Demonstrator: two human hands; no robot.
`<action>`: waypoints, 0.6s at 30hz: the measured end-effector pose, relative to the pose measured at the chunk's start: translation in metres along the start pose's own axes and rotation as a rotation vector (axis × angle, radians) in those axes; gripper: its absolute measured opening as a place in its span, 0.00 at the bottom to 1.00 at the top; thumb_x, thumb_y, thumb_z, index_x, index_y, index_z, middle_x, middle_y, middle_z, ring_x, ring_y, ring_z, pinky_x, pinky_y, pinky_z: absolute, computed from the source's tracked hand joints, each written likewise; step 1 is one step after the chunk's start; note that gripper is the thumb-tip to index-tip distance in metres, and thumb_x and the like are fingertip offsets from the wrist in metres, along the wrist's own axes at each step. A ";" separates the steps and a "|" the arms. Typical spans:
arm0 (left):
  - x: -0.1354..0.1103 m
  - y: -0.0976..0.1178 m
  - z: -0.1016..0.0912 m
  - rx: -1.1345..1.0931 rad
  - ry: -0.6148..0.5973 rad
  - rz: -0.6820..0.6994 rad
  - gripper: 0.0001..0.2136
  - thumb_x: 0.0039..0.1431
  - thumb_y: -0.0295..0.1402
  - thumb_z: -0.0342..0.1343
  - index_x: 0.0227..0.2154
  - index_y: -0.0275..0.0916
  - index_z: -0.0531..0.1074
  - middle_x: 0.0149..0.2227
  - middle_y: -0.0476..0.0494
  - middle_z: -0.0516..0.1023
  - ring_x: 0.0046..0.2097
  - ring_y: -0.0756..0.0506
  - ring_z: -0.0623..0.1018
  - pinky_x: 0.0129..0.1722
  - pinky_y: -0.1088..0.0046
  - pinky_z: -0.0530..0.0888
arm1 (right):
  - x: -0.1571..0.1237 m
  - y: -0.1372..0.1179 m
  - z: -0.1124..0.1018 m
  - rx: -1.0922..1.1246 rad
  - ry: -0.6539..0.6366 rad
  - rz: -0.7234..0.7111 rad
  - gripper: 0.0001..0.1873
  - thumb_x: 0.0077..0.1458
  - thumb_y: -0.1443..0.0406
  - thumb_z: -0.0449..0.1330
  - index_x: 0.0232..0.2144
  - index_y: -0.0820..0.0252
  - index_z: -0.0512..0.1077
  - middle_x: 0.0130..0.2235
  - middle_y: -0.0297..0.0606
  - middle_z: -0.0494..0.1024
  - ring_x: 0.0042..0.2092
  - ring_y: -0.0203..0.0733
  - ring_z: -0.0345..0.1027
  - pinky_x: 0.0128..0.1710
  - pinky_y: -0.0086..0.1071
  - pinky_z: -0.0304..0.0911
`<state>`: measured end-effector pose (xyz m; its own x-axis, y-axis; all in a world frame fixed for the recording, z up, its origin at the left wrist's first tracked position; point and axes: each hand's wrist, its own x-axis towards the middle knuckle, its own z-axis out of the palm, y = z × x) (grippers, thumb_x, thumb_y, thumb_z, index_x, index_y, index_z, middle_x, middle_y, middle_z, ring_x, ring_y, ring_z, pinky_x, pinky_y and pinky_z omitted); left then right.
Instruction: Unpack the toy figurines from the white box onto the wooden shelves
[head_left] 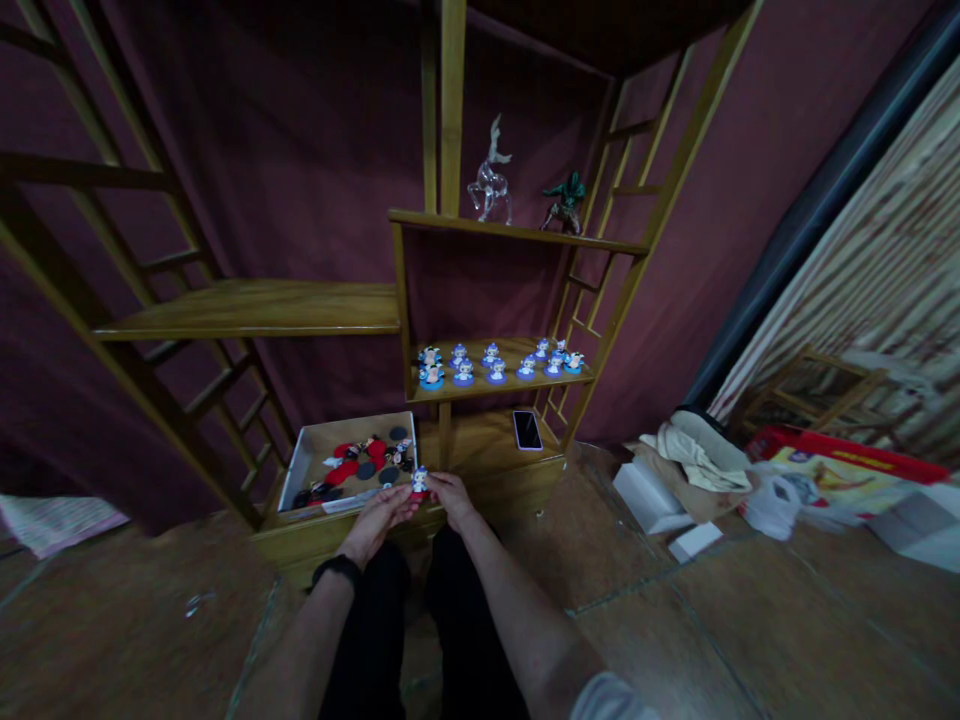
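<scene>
Between my two hands is a small figurine with a white body, a purple top and a red base. My left hand pinches it from the left, and my right hand has its fingers closed on its right side. Just behind my left hand, a shallow cardboard box holds several red and black round pieces and small figures. Up on the small middle shelf stand several similar figurines on purple and blue bases, set out in rows.
A phone lies on the bottom shelf at the right. Above, a clear glass deer and a dark green figure stand on the upper shelf. White boxes, cloth and a red-edged package sit on the floor to the right.
</scene>
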<state>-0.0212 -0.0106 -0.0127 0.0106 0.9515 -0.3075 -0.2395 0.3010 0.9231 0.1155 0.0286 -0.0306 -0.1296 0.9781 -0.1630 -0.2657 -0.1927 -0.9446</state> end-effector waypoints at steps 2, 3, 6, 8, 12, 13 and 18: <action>0.000 0.001 0.000 0.014 0.004 0.000 0.19 0.38 0.39 0.65 0.34 0.33 0.74 0.31 0.39 0.79 0.31 0.48 0.77 0.35 0.72 0.71 | -0.001 -0.001 0.001 -0.002 -0.009 -0.012 0.18 0.34 0.54 0.64 0.24 0.63 0.75 0.18 0.28 0.68 0.20 0.27 0.53 0.22 0.25 0.50; 0.000 0.001 0.000 0.022 0.004 -0.001 0.19 0.38 0.38 0.65 0.34 0.33 0.74 0.32 0.39 0.79 0.31 0.47 0.77 0.35 0.72 0.71 | -0.001 -0.001 0.001 -0.003 -0.017 -0.020 0.18 0.34 0.54 0.64 0.25 0.63 0.75 0.19 0.29 0.68 0.20 0.27 0.53 0.22 0.25 0.50; 0.001 0.002 0.000 0.051 -0.005 0.003 0.20 0.38 0.37 0.65 0.36 0.34 0.74 0.33 0.40 0.78 0.32 0.47 0.76 0.35 0.72 0.71 | -0.003 -0.002 0.002 -0.023 -0.035 -0.040 0.18 0.35 0.55 0.64 0.27 0.62 0.76 0.20 0.29 0.69 0.21 0.28 0.55 0.23 0.24 0.50; 0.001 0.003 0.002 0.065 0.006 0.006 0.21 0.36 0.36 0.66 0.37 0.35 0.74 0.34 0.41 0.78 0.33 0.47 0.76 0.34 0.72 0.71 | -0.004 -0.003 0.002 -0.039 -0.037 -0.039 0.18 0.35 0.54 0.64 0.28 0.62 0.76 0.22 0.30 0.70 0.23 0.29 0.58 0.24 0.24 0.51; -0.001 0.005 0.004 0.079 0.019 0.000 0.21 0.34 0.35 0.66 0.36 0.36 0.74 0.33 0.43 0.78 0.32 0.47 0.76 0.33 0.73 0.71 | -0.007 -0.006 0.001 -0.034 -0.056 -0.041 0.19 0.35 0.53 0.64 0.28 0.61 0.76 0.24 0.31 0.72 0.26 0.31 0.61 0.27 0.25 0.55; -0.001 0.005 0.004 0.085 0.015 -0.001 0.21 0.33 0.35 0.66 0.35 0.36 0.74 0.32 0.43 0.78 0.32 0.47 0.76 0.33 0.73 0.71 | -0.007 -0.007 0.001 -0.015 -0.075 -0.058 0.19 0.35 0.53 0.64 0.28 0.61 0.76 0.24 0.31 0.73 0.26 0.32 0.62 0.28 0.26 0.56; 0.000 0.004 0.004 0.168 0.000 -0.009 0.20 0.31 0.39 0.67 0.31 0.37 0.74 0.31 0.44 0.77 0.31 0.46 0.76 0.32 0.72 0.71 | -0.010 -0.008 -0.001 0.073 -0.131 -0.170 0.23 0.31 0.54 0.67 0.34 0.57 0.75 0.30 0.32 0.75 0.32 0.36 0.67 0.38 0.32 0.61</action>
<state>-0.0180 -0.0093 -0.0078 0.0120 0.9488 -0.3158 -0.0739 0.3158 0.9459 0.1197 0.0206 -0.0212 -0.1985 0.9793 0.0397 -0.3619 -0.0356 -0.9315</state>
